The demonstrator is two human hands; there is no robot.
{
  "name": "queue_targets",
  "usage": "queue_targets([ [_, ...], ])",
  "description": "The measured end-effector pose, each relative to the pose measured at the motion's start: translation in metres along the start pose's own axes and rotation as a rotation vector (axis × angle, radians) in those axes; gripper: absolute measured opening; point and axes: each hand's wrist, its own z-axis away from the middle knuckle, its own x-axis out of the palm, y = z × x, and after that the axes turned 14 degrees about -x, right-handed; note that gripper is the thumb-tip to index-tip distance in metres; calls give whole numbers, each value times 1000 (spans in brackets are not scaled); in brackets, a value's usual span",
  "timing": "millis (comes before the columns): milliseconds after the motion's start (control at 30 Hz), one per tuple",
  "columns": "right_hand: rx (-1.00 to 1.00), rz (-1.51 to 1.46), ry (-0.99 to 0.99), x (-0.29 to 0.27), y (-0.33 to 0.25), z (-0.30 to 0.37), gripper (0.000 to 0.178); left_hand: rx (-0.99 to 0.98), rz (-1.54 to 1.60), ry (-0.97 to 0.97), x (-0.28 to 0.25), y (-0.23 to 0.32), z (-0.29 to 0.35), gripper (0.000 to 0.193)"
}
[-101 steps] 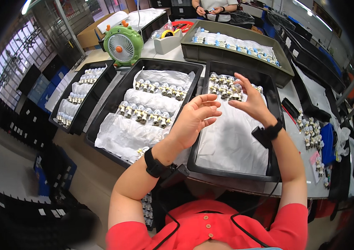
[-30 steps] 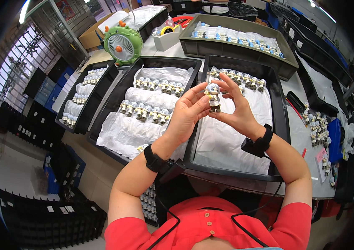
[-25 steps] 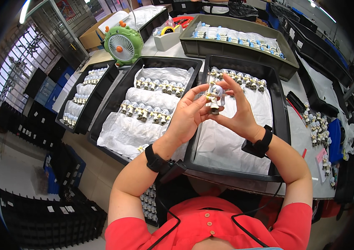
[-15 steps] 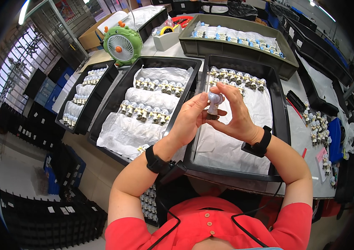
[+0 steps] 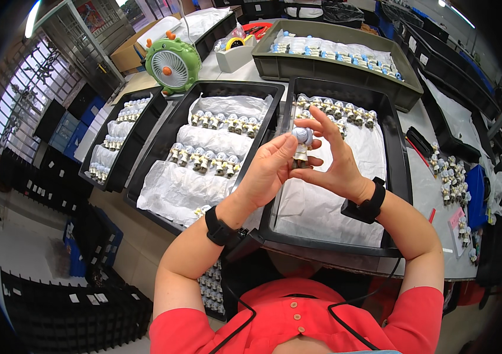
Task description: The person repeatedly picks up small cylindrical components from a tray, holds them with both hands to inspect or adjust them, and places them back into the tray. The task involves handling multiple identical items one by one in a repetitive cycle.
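Between my hands, a small figurine with a pale blue-grey head, a whitish body and a dark base stands nearly upright. My left hand is closed on its left side, thumb by the head and fingers behind. Curving round from the right, my right hand has its thumb near the base and fingertips by the head, the other fingers partly hidden. Both hands are above a black tray lined with white paper, where similar figurines stand along the far end.
To the left, another black tray holds rows of figurines on paper, with a narrower tray beyond it. An olive bin and a green fan stand at the back. Loose figurines lie at right beside a blue box.
The figurine has been turned in my hands and sits slightly lower. My right fingers have shifted around its head; my forearms have hardly moved.
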Motion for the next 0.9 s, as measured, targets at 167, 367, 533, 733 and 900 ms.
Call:
queue_targets([
  [167, 112, -101, 48, -1, -1, 0, 98, -49, 57, 16, 0, 3, -1, 50],
  [367, 33, 1, 14, -2, -2, -2, 97, -41, 38, 29, -1, 3, -1, 47],
  [533, 30, 6, 2, -2, 0, -2, 94, -26, 18, 43, -2, 2, 0, 46],
  [733, 42, 7, -6, -4, 1, 0, 92, -48, 17, 31, -5, 1, -2, 46],
  [900, 45, -42, -4, 2, 2, -3, 91, -32, 61, 35, -9, 1, 3, 43],
])
